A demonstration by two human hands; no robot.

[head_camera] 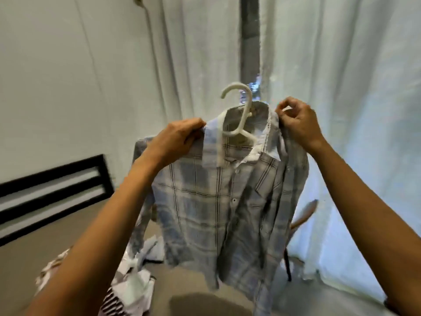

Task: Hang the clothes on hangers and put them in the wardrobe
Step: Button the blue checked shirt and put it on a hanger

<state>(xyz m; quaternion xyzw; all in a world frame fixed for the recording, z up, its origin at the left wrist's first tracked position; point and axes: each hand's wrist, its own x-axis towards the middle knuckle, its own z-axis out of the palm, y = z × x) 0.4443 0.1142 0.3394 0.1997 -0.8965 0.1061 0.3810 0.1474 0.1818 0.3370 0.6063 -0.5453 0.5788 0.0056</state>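
A blue and white plaid shirt hangs in front of me, held up at chest height. A white plastic hanger sits inside its collar, with the hook sticking up above the neck. My left hand grips the shirt's left shoulder beside the collar. My right hand pinches the fabric at the right side of the collar. The hanger's arms are mostly hidden under the cloth. No wardrobe is in view.
A pile of other clothes, some striped, lies on the beige bed at lower left. A black slatted headboard stands at the left. White curtains cover the window behind. A wooden chair shows at the right.
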